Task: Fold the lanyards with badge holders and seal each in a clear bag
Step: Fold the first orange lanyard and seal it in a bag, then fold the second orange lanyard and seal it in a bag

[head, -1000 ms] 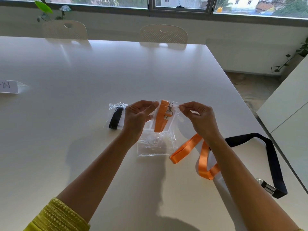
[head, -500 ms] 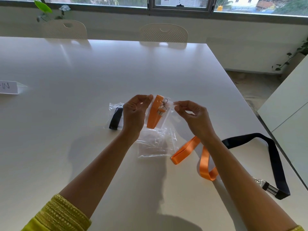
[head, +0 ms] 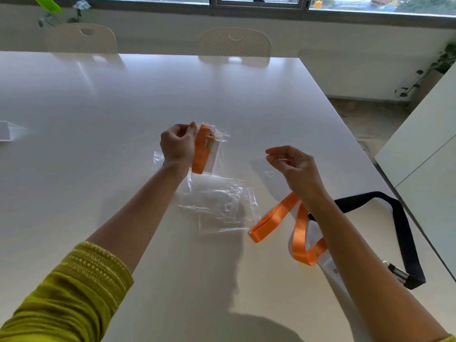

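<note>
The left hand (head: 177, 144) is pinching one top corner of a small clear plastic zip bag (head: 214, 151) that already holds a folded orange ribbon lanyard with its metal clip (head: 201, 154). The bag hangs upright from that pinch, its long axis running away from the person, just beyond the loose heap of empty clear zip bags (head: 217, 206) lying flat on the white table (head: 98, 144). The right hand (head: 293, 166) hovers to the right of that heap, fingers loosely curled and holding nothing, well apart from the hanging bag.

What counts for the next move, I'd say, is the bag's open mouth: it lies along the top edge, stretching rightward from the left hand's pinch toward the free hand. The right hand is the nearer one to that loose far corner, so it looks best placed to come across and press the seal shut.

Right of the heap, partly under the right forearm, lies an unfolded orange ribbon lanyard (head: 296, 225), and farther right a black ribbon lanyard with a metal clasp (head: 399, 228), both still unpacked.
</note>
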Demonstrator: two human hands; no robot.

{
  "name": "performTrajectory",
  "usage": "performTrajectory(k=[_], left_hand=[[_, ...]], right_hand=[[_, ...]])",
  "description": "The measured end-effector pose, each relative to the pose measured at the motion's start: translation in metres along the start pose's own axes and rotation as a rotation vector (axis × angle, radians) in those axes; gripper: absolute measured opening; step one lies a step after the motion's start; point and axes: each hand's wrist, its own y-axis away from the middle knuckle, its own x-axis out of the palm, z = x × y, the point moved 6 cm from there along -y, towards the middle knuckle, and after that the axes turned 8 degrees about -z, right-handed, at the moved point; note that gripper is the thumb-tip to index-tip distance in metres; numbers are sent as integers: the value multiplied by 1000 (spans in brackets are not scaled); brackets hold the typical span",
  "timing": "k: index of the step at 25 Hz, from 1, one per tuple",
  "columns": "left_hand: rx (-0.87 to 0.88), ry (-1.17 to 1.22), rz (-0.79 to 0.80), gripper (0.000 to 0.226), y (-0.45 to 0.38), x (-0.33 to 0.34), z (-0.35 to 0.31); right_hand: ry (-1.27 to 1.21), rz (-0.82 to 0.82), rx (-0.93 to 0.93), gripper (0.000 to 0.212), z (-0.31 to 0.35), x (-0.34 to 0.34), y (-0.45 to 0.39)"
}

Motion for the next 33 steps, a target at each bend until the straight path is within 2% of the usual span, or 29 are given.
performTrajectory(k=[5, 10, 13, 17, 19, 21, 24, 27, 30, 33], left_hand=[[-43, -290, 0, 21, -31, 9, 19], [118, -444, 82, 24, -34, 18, 11], [287, -519, 124, 32, -24, 23, 7], [534, -420, 226, 26, 28, 42, -17], [596, -363, 339, 22, 70, 58, -26], [603, -341, 527, 19, 113, 78, -28], [705, -340, 936, 21, 178, 102, -31], [775, -456, 1311, 43, 235, 109, -30], [861, -584, 1379, 77, 264, 109, -25], [941, -670, 1355, 95, 272, 108, -21]], right_hand=[[10, -7, 28, 14, -3, -8, 3], [24, -24, 42, 13, -8, -15, 5], [22, -30, 46, 13, -7, -20, 6], [12, -57, 60, 12, -5, -32, 8], [15, -79, 80, 12, -7, -40, 14], [31, -117, 95, 12, -8, -55, 22], [33, -218, 126, 17, -9, -88, 34], [22, -339, 162, 18, -12, -121, 50], [17, -375, 196, 17, -17, -138, 64], [-8, -364, 210, 17, -19, -141, 71]])
